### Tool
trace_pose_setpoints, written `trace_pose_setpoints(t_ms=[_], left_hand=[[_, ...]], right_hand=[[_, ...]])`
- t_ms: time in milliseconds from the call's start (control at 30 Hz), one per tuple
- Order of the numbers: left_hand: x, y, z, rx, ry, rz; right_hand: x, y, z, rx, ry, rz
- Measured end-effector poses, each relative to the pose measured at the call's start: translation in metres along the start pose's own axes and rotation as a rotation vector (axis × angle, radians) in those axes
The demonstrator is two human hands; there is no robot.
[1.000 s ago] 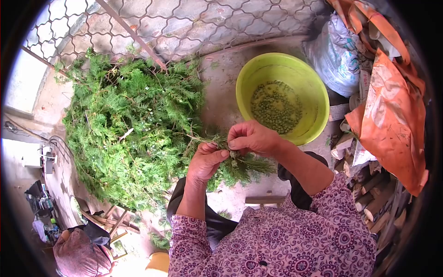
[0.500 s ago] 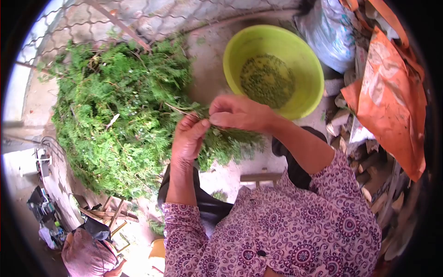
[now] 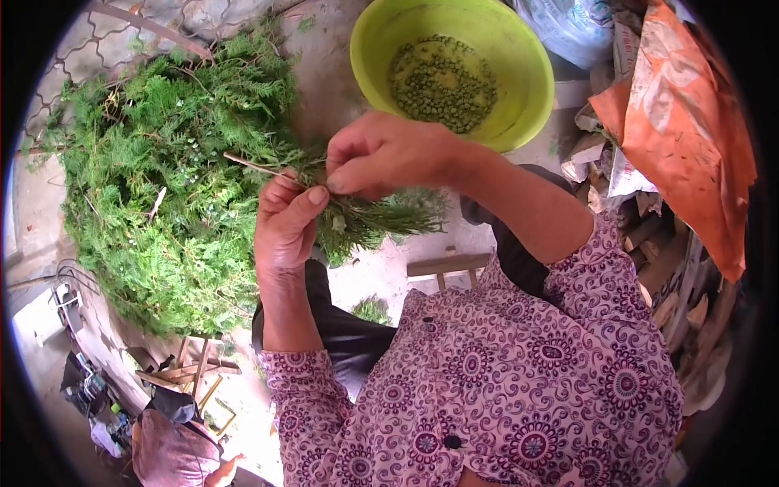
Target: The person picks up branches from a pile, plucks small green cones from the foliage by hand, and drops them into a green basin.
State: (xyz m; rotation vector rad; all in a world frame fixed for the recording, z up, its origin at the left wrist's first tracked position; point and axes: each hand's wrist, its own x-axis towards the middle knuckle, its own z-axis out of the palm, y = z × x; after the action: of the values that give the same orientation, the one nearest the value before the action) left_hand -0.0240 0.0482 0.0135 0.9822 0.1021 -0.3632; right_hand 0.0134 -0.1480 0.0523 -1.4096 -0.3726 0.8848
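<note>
My left hand (image 3: 286, 221) is closed round a leafy evergreen branch (image 3: 381, 219). The bare woody end sticks out to the left above my fingers, and the flat green sprays hang to the right under my other hand. Close against the left thumb, my right hand (image 3: 391, 158) has its fingertips pinched together at the branch; what lies between them is hidden. Beyond the right hand stands a yellow-green plastic basin (image 3: 531, 85), its bottom covered with small round green cones (image 3: 445, 88). To the left lies a big heap of cut evergreen branches (image 3: 174, 195).
An orange sack (image 3: 682, 138) and stacked firewood (image 3: 657, 284) stand on the right, with a white sack (image 3: 568, 32) behind the basin. Near my knees is a small wooden stool (image 3: 446, 266). Another person's shoulder (image 3: 174, 450) shows at the lower left.
The view has shifted, so the basin, heap and hands all sit higher and further left. Both hands stay together at the branch, the right still pinching near the left thumb.
</note>
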Motion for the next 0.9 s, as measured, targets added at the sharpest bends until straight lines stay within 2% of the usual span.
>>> trace_pose_setpoints(t_ms=[33,67,100,133,167,200,233,300,367,400,467,500,567,600,633,667,733,767,800,833,867,900], left_hand=[[-0.003,0.003,0.002,-0.013,-0.014,-0.001],[-0.004,0.006,0.004,-0.011,0.002,-0.002],[-0.003,0.009,0.006,-0.003,-0.074,0.036],[0.000,0.012,0.005,0.005,-0.155,0.077],[0.001,0.014,-0.006,0.024,-0.135,0.121],[0.000,0.018,-0.009,0.024,-0.130,0.126],[-0.001,0.023,-0.011,0.031,-0.042,0.202],[-0.007,0.029,-0.014,0.059,0.101,0.323],[-0.013,0.033,-0.018,0.044,0.107,0.333],[-0.016,0.035,-0.020,0.034,0.104,0.342],[-0.023,0.039,-0.024,0.028,0.121,0.334],[-0.027,0.041,-0.027,-0.009,0.138,0.357],[-0.035,0.046,-0.032,0.024,0.170,0.447],[-0.041,0.049,-0.036,0.029,0.174,0.444],[-0.045,0.053,-0.039,-0.084,0.187,0.438],[-0.048,0.055,-0.042,-0.201,0.198,0.438],[-0.053,0.057,-0.050,-0.280,0.193,0.433],[-0.055,0.055,-0.056,-0.088,0.198,0.565],[-0.061,0.053,-0.063,0.116,0.195,0.666],[-0.070,0.044,-0.070,0.054,0.247,0.668],[-0.080,0.053,-0.078,-0.131,0.310,0.416],[-0.085,0.056,-0.077,-0.028,0.298,0.498]], right_hand=[[-0.001,0.001,-0.001,0.004,-0.012,0.002],[-0.003,0.004,-0.002,0.189,-0.079,-0.011],[-0.005,0.005,-0.003,0.372,-0.145,-0.024],[-0.009,-0.004,-0.005,0.199,0.008,-0.022],[-0.015,-0.012,-0.010,0.024,0.163,-0.022],[-0.016,-0.005,-0.023,0.005,0.276,-0.081],[-0.015,0.004,-0.042,-0.017,0.389,-0.140],[-0.019,0.015,-0.075,-0.306,0.686,-0.294],[-0.030,0.047,-0.127,-1.607,1.109,-0.394],[-0.042,0.051,-0.132,-1.605,1.101,-0.396],[-0.051,0.056,-0.135,-1.197,1.113,-0.200],[-0.045,0.062,-0.125,-1.196,1.104,-0.199],[-0.037,0.087,-0.092,0.002,0.984,-0.253],[-0.034,0.119,-0.075,-0.520,0.789,0.130],[-0.008,0.177,-0.043,-0.824,0.616,0.348],[0.001,0.226,0.026,-0.171,0.542,0.241],[0.020,0.216,0.159,-0.026,-0.009,0.362],[0.026,0.186,0.213,-0.030,-0.301,0.508],[0.028,0.168,0.237,-0.033,-0.479,0.569],[0.027,0.181,0.241,-0.025,-0.486,0.570],[0.024,0.209,0.237,-0.052,-0.475,0.316],[0.020,0.235,0.230,-0.076,-0.458,0.062]])
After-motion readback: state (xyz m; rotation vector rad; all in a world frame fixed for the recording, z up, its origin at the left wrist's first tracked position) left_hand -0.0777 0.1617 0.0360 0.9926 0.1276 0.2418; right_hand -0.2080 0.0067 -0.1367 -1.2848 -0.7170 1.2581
